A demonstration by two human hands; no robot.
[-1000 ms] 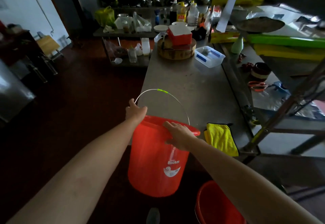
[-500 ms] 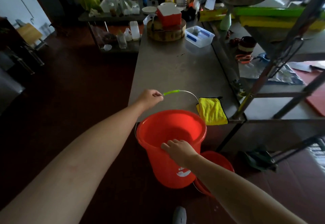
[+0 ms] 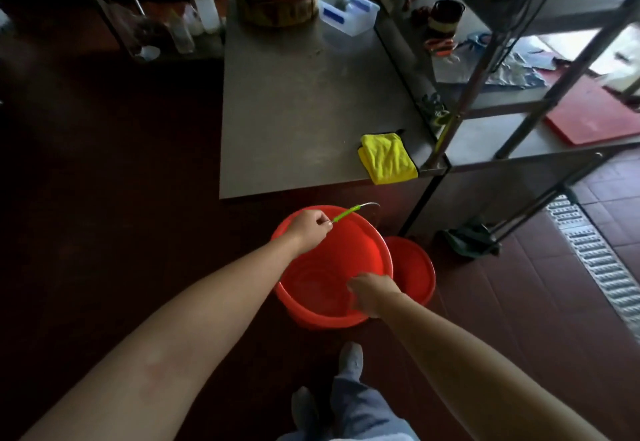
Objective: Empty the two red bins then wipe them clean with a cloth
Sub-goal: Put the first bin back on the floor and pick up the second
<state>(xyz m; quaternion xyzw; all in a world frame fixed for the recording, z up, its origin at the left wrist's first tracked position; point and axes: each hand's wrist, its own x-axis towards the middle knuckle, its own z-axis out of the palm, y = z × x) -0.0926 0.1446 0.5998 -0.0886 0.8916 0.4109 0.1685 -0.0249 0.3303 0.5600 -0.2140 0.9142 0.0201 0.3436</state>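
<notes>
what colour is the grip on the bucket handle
Bright green grip, clearest in the head view.

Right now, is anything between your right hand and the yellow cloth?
Only the raised wire handle, pinched by the left hand, arcs between the right hand on the red bucket and the yellow cloth, uncovered at the table's near corner.

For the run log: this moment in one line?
left hand: holds handle; right hand: grips red bin rim; second bin: beside; yellow cloth: on table
</notes>
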